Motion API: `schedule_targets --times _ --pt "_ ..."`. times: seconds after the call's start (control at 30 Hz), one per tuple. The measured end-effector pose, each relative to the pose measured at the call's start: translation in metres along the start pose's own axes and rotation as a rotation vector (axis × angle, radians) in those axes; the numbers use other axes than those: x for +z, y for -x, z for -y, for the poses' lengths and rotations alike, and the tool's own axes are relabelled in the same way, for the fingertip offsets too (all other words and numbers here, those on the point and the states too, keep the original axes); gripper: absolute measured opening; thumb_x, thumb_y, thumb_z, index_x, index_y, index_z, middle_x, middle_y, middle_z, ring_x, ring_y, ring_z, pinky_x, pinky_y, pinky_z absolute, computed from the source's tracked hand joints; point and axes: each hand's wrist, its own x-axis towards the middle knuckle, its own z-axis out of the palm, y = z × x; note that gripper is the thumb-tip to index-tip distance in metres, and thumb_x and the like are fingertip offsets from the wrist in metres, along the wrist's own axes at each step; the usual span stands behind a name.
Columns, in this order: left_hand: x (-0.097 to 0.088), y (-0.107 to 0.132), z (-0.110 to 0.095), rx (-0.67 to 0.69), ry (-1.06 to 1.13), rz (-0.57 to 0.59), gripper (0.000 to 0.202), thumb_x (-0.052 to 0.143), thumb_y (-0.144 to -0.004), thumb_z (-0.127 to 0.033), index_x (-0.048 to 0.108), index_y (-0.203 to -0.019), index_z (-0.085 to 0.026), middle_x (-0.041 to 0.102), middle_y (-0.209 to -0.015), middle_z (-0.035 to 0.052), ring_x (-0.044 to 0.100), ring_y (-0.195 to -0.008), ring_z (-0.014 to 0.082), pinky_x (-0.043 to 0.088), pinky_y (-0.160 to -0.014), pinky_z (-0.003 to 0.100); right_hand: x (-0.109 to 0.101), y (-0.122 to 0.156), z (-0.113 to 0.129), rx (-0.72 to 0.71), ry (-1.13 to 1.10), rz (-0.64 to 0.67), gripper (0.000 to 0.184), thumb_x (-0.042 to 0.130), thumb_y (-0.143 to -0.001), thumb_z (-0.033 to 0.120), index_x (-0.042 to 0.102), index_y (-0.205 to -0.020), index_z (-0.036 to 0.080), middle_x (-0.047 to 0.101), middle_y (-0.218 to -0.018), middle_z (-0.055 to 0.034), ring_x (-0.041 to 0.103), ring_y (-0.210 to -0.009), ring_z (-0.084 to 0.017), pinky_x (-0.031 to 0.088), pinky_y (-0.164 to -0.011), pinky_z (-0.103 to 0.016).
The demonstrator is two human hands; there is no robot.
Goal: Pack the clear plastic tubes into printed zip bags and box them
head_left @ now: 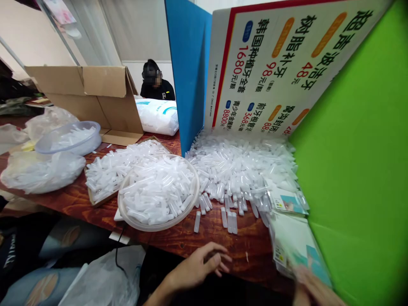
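On a reddish wooden surface (178,244), a translucent basin (86,147) at the left of the frame holds white plastic pieces. Left of centre, a shallow cardboard tray (103,200) and a round tub (158,228) just beside it are piled with small translucent tubes. At bottom centre, the left hand (204,263) hangs at the surface's front edge, fingers loosely curled and apart, holding nothing visible. Above it, a few single tubes (197,222) lie in front of a wide loose heap (239,161). At lower right, teal-and-white printed packets (295,236) lie in two piles beside a green panel (357,170). The right hand (314,284) is blurred at the nearer pile; whether it is closed on anything cannot be told.

Judging by the heaps, much looks left to handle; the piled packets suggest some is done, though their contents are unclear.

The single tubes' long axes run roughly up and down the frame; heaped ones point every way. The nearer packets stretch from upper left to lower right, teal end lowermost.
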Motion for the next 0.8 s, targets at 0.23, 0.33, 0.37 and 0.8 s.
schedule_targets --times 0.23,0.33,0.37,0.8 --pt "-0.037 0.007 -0.001 0.071 -0.06 -0.355 0.058 0.068 -0.086 -0.059 0.065 -0.123 -0.015 0.073 -0.118 0.012 0.067 -0.104 0.0274 0.05 -0.096 0.038 0.073 -0.012 0.092 -0.006 -0.659 0.338 0.021 0.058 -0.1 0.032 0.073 -0.113 0.025 0.079 -0.098 -0.0065 0.073 -0.091 -0.024 0.061 -0.078 -0.037" --pt "-0.064 0.034 -0.001 -0.041 -0.186 -0.328 0.059 0.071 -0.081 -0.062 0.07 -0.111 -0.012 0.076 -0.104 0.0107 0.068 -0.091 0.0263 0.052 -0.078 0.031 0.105 -0.022 0.094 0.303 -0.585 0.338 0.025 0.051 -0.1 0.017 0.073 -0.107 0.026 0.075 -0.094 -0.0068 0.071 -0.089 -0.024 0.06 -0.08 -0.038" --pt "-0.071 0.043 -0.001 -0.08 -0.194 -0.314 0.06 0.073 -0.079 -0.063 0.071 -0.108 -0.011 0.077 -0.099 0.0102 0.068 -0.087 0.0252 0.05 -0.073 0.029 0.116 -0.027 0.091 0.28 -0.537 0.385 0.028 0.05 -0.098 0.012 0.073 -0.11 0.026 0.074 -0.099 -0.0081 0.07 -0.093 -0.025 0.059 -0.083 -0.039" --pt "-0.087 0.069 -0.001 -0.092 0.154 -0.288 0.055 0.089 -0.063 -0.052 0.075 -0.095 -0.01 0.075 -0.084 0.0088 0.063 -0.064 0.0153 0.045 -0.061 0.022 0.158 -0.043 0.093 0.565 -0.972 0.654 0.019 0.061 -0.095 0.031 0.058 -0.111 0.022 0.071 -0.097 -0.0076 0.069 -0.084 -0.022 0.056 -0.072 -0.032"
